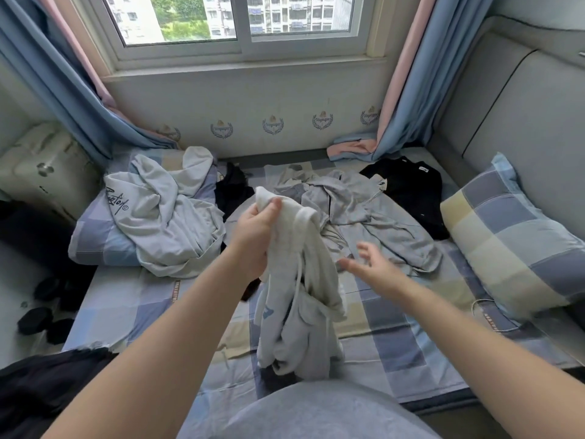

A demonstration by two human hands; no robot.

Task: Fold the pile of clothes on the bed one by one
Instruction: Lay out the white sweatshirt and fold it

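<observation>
Head view shows the left hand (256, 236) raised over the bed (126, 305), its fingers (273, 205) curled tight round the top edge of a white garment (300, 312). The cloth hangs bunched straight down from that grip, its lower end reaching the sheet just in front of the person. It looks held high so that its own weight pulls it out and a hem or shoulder can be found before it is laid flat.

The right hand (370, 264) is just right of the hanging cloth and a little lower, palm turned inward, fingers (367, 248) spread, relaxed and holding nothing. It is apart from the fabric, probably reaching for a second corner. Both forearms stretch forward, the left angled upward, the right flatter.

Beyond the right fingers a grey garment (364, 217) lies crumpled on the bed, with a black garment (408, 191) past it. Left of the gripping fingers a pale shirt (164, 223) is heaped on a checked pillow (91, 242). None of these looks folded, so the task seems at an early stage.
</observation>
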